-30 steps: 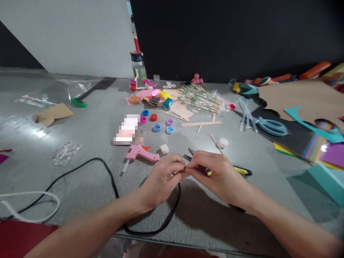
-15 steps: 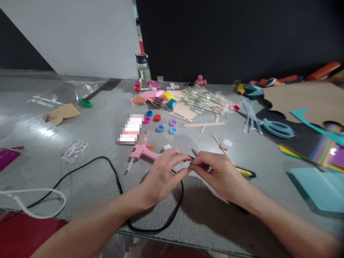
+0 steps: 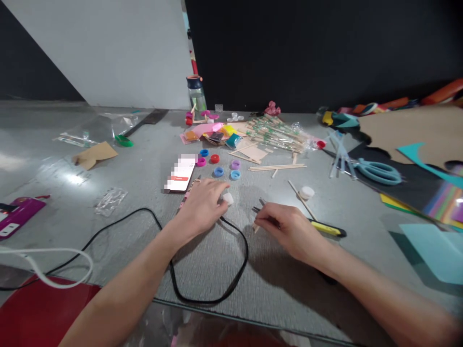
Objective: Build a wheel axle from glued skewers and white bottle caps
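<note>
My left hand (image 3: 202,205) is open, its fingers stretched over the pink hot glue gun (image 3: 183,202), which it mostly covers. Whether it touches the gun I cannot tell. A small white block (image 3: 227,198) sits by the thumb and forefinger. My right hand (image 3: 289,231) is closed in a pinch on a short wooden stick (image 3: 256,229), whose end pokes out below the fingertips. Two dark metal tips (image 3: 257,208) of a tool show beyond that hand; the rest is hidden beneath it. A yellow utility knife (image 3: 327,228) lies beside the right hand.
A black cable (image 3: 247,250) loops near the table edge. Coloured bottle caps (image 3: 218,171), a phone (image 3: 183,176) and wooden sticks (image 3: 277,167) lie ahead. Blue scissors (image 3: 379,172) rest at right, near a white cap (image 3: 306,193). A water bottle (image 3: 196,91) stands at the back.
My left hand has parted from the right hand and moved left over the glue gun. My right hand keeps its pinch in nearly the same place; the short stick now shows. The view has shifted slightly.
</note>
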Demonstrator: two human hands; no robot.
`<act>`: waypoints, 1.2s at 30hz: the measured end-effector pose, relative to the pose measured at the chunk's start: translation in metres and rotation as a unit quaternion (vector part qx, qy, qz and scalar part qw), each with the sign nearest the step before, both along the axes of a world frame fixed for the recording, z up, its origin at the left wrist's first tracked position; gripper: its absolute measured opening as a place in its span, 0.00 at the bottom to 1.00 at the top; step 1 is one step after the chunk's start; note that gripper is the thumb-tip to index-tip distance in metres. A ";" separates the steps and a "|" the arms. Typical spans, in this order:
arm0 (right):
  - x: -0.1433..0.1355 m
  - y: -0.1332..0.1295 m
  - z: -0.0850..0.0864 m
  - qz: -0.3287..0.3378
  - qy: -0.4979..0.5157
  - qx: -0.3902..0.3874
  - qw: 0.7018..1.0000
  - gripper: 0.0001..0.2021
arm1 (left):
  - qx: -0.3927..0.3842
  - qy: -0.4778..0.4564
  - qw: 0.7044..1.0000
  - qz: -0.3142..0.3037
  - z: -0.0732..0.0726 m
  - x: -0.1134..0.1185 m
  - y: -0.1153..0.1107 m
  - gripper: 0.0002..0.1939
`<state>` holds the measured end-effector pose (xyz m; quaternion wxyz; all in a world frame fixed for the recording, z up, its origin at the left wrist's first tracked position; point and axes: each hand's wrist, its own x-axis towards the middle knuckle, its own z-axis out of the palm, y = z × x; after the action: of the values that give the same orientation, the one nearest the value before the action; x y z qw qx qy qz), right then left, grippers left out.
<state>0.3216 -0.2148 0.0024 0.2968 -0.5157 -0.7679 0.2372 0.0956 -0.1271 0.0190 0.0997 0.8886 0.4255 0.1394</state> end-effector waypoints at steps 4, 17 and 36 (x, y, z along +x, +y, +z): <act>0.004 0.005 -0.001 -0.013 0.019 0.000 1.000 0.07 | -0.021 0.011 1.000 -0.018 -0.008 -0.002 0.010 0.21; 0.010 0.010 -0.005 -0.004 0.032 -0.013 0.999 0.07 | -0.051 -0.006 0.997 -0.057 -0.008 -0.008 0.010 0.09; 0.009 0.004 0.004 0.028 -0.011 0.004 1.000 0.08 | -0.012 -0.075 0.995 -0.060 -0.019 0.002 0.002 0.13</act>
<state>0.3303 -0.2104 0.0061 0.2837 -0.4954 -0.7863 0.2362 0.0980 -0.1255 0.0004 0.1504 0.8982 0.3646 0.1943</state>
